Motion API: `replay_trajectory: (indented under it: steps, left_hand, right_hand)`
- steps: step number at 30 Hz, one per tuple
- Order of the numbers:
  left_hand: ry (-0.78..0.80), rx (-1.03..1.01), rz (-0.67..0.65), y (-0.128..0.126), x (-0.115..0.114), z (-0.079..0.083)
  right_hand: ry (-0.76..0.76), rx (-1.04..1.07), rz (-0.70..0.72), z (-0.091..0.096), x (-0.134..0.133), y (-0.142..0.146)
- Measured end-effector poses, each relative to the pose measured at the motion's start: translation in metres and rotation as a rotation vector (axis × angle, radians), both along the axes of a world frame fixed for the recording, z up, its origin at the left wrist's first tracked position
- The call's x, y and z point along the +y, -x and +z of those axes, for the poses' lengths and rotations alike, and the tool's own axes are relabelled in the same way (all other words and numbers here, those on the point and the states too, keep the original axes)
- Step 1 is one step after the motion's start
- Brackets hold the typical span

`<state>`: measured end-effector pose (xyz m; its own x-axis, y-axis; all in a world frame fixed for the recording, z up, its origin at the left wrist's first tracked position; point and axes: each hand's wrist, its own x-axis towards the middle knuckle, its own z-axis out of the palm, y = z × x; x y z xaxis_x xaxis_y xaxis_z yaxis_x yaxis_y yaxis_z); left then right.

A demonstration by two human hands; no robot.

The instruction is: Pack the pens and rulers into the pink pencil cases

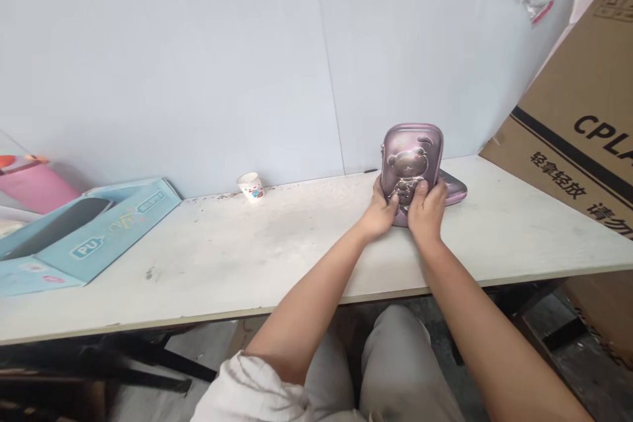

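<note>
A shiny pink-purple pencil case (411, 151) with an embossed bear figure is held upright above the table, its front turned toward me. My left hand (382, 211) grips its lower left side, thumb on the front. On the lower right side, my right hand (426, 211) holds it in the same way, thumb pressed near the bear's body. The fingers behind the case are hidden. A second shiny case (455, 190) of similar colour lies flat on the table just behind my right hand, partly covered by it.
A white paper cup (250, 186) with a coloured print stands near the wall. At the left lies an open light-blue box (111, 237) beside a pink item (42, 186). A large cardboard carton (558, 138) leans at the right. The white table's (208, 290) front edge runs above my knees.
</note>
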<state>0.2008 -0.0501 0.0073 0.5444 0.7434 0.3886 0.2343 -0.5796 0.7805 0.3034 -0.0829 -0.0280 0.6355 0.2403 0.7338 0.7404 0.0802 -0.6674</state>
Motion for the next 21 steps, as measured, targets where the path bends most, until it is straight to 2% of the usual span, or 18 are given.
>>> replay_trajectory:
  steps: [4, 9, 11, 16, 18, 21]
  left_hand:
    - [0.044, 0.042, 0.004, 0.027, 0.001, -0.01]
    - [0.039, 0.161, 0.1, 0.086, 0.01, 0.0]
    - [0.051, 0.239, 0.138, 0.119, 0.013, 0.004]
    - [0.113, 0.462, 0.262, 0.223, 0.016, 0.015]
    - [0.131, 0.518, 0.292, 0.268, 0.015, 0.02]
    - [0.158, 0.598, 0.358, 0.329, 0.013, 0.027]
  right_hand:
    - [0.145, -0.014, 0.121, -0.003, 0.002, 0.016]
    - [0.307, -0.076, 0.251, -0.001, 0.006, 0.054]
    - [0.412, -0.12, 0.348, 0.005, 0.008, 0.074]
    - [0.882, -0.212, 0.637, 0.029, 0.018, 0.146]
    - [0.968, -0.268, 0.733, 0.036, 0.024, 0.184]
    - [1.002, -0.358, 0.845, 0.039, 0.036, 0.243]
